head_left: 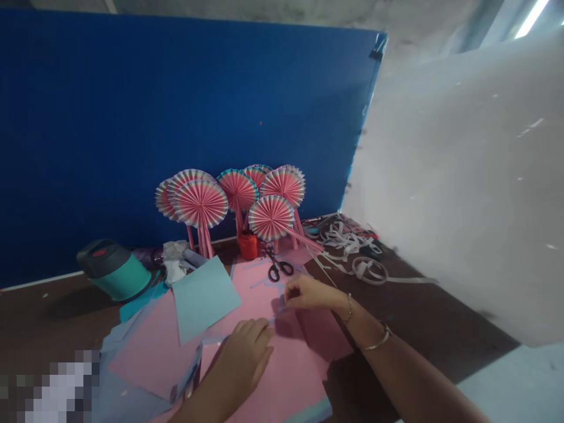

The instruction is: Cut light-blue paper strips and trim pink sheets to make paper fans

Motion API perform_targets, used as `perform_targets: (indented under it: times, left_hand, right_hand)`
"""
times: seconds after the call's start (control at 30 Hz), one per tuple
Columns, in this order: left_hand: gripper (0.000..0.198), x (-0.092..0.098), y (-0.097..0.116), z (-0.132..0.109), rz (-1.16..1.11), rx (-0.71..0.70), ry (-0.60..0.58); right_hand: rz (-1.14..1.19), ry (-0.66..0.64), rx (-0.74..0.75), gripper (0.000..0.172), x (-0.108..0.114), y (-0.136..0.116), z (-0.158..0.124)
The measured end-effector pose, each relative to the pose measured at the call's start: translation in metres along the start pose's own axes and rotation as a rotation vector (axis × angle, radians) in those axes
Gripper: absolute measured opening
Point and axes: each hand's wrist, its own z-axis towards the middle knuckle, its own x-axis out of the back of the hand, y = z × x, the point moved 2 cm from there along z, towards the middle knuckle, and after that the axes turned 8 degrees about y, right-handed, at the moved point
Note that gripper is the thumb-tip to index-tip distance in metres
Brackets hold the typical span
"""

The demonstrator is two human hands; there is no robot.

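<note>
Right hand (306, 292) curls over pink paper (291, 364), whether pinching I can't tell, while the left hand (250, 349), flat and unclenched, seemingly steadies that sheet, black-handled scissors (275, 262) just beyond, likely for ready reach, pleated paper fans (201, 203) standing behind.

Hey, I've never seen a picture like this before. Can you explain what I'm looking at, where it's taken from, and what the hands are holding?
There's no machine here, just a person's bare hands. The single picture comes from a camera worn on their head, looking forward and down. The left hand lies palm down over pink paper. The right hand, just beyond it, has its fingers bent together; whether they pinch anything is too unclear to tell. On the brown table you'll also see black-handled scissors, a pale blue sheet and tangled white strips. Round pleated pink fans stand before a blue panel.
</note>
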Motion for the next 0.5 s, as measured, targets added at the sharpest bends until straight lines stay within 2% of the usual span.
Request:
perform_targets:
  times: [0.07,0.2,0.37,0.5]
  left_hand:
    - [0.028,-0.004,0.0,0.0,0.018,-0.005,0.013]
    - [0.027,-0.011,0.0,0.003,0.06,-0.005,-0.01]
    - [0.028,-0.011,0.003,0.006,0.084,0.003,0.006]
    - [0.026,-0.009,0.005,0.007,0.074,0.026,-0.039]
  right_hand:
    - [-0.04,-0.051,-0.065,0.01,-0.004,-0.004,-0.003]
    - [-0.116,-0.029,-0.154,0.009,-0.006,-0.006,-0.005]
    - [-0.181,-0.019,-0.144,0.008,-0.013,0.0,-0.002]
    - [-0.214,0.022,-0.141,0.008,-0.017,0.0,-0.002]
